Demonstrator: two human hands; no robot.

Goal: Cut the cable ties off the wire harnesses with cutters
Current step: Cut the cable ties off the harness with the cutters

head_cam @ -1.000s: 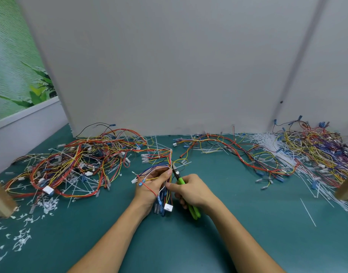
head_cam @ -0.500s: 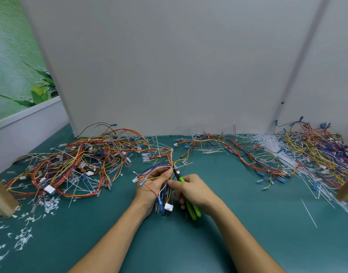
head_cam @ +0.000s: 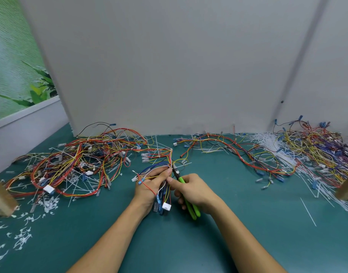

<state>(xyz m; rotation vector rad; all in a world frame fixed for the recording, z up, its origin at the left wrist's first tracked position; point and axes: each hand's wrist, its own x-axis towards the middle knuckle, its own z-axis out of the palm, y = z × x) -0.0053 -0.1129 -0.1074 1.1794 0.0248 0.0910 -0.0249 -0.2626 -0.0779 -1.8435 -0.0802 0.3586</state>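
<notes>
Harnesses [head_cam: 102, 147] strew teal table [head_cam: 189, 243] before grey partition [head_cam: 169, 66].

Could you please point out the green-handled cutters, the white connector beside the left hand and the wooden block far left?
Green-handled metal cutters [head_cam: 181, 179]: head view, green handle above the thumb.
Small white plastic connector [head_cam: 166, 206]: head view, its square face.
Light wooden block [head_cam: 2, 198]: head view, its broad side.

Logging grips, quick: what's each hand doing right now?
Left hand: gripping the wire harness.
Right hand: gripping the green-handled cutters.
</notes>
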